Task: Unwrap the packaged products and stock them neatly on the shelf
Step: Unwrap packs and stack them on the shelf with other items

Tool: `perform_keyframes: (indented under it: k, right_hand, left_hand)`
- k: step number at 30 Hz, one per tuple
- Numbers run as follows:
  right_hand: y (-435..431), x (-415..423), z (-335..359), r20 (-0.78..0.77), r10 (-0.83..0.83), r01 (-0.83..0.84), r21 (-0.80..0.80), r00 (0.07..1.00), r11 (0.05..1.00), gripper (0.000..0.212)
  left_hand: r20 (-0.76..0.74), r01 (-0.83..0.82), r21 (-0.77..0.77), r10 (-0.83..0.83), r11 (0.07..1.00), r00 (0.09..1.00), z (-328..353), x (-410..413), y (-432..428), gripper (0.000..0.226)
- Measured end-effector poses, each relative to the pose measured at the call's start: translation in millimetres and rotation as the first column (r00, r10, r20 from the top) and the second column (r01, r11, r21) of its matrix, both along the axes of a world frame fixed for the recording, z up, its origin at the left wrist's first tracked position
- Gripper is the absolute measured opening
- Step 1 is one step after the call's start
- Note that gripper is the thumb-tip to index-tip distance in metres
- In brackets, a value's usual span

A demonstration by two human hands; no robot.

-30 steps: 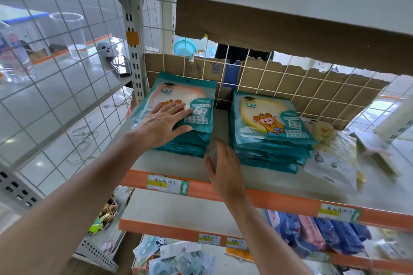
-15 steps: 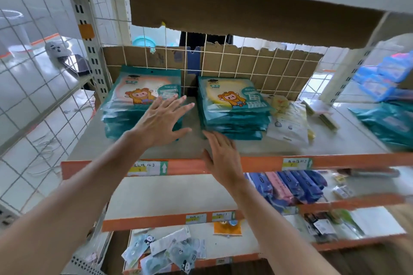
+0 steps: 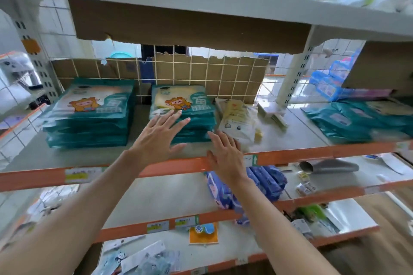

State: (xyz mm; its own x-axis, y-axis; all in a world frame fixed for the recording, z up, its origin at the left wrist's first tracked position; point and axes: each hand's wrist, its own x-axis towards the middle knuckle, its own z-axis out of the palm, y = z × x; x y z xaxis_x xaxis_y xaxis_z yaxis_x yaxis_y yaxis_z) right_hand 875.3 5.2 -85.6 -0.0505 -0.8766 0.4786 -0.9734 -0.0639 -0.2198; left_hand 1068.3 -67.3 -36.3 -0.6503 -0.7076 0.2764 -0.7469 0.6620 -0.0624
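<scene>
Two stacks of teal packets with a cartoon animal print lie on the grey shelf (image 3: 71,156) with the orange front edge. The left stack (image 3: 89,116) stands alone. My left hand (image 3: 159,138) hovers with fingers spread in front of the right stack (image 3: 181,105), its fingertips over the stack's front. My right hand (image 3: 225,154) is flat and open at the shelf's front edge, just right of that stack. Neither hand holds anything.
Yellow-white packets (image 3: 239,118) lie right of the stacks. More teal packets (image 3: 357,120) sit on the neighbouring shelf at right. Blue packs (image 3: 263,181) stand on the shelf below. Cardboard (image 3: 210,78) lines the wire back. An upper shelf (image 3: 201,0) hangs close overhead.
My left hand has left the left stack and moved right to the front of the right stack. My right hand also shifted right along the shelf edge. The view has panned right.
</scene>
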Motion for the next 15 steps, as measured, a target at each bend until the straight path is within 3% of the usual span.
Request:
perform_keyframes:
  k: [7,15]
  right_hand:
    - [25.5,-102.0,-0.4,-0.007,0.035,-0.035,-0.011,0.999,0.999,0.05]
    - [29.1,-160.3,-0.3,0.016,0.074,-0.074,0.064,0.997,0.995,0.05]
  left_hand:
    - [-0.049,-0.047,0.072,0.05,0.996,0.998,-16.1,-91.9,34.1,0.069]
    - [-0.084,-0.065,0.19,0.082,0.98,0.993,-27.5,-144.0,47.2,0.066]
